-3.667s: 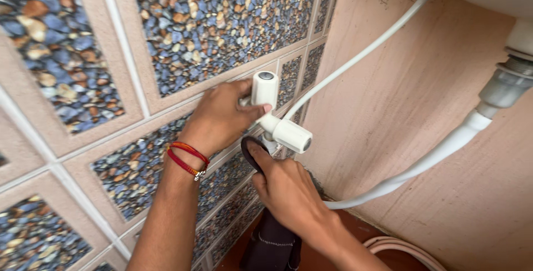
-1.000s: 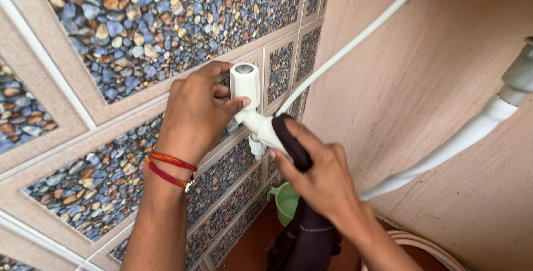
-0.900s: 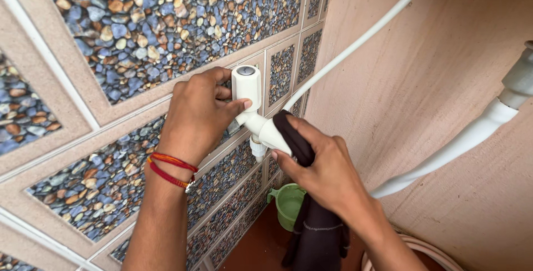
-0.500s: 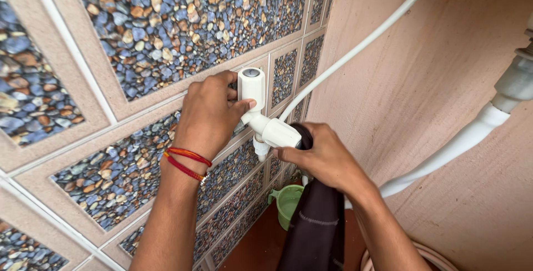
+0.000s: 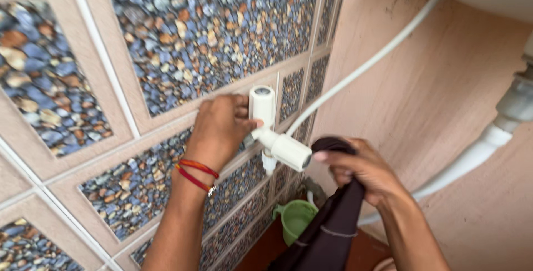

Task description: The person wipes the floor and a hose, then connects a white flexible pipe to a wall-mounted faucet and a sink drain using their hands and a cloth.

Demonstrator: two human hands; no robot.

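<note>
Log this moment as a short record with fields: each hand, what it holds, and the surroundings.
left hand: left hand grips the white wall tap at its base
right hand: right hand holds a dark cloth beside the tap's spout end
wrist: red thread bangles on the left wrist
wall: pebble-pattern tiles
below: green mug on the floor
right side: white drain pipe under a basin
hose: white hose running up the wall

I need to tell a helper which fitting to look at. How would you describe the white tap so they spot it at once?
Start at the pebble-patterned tiled wall, near its corner with the plain pink wall. The white tap juts from it, gripped by the left hand; unlike the thin white hose beside it, it is short and stubby.
</note>
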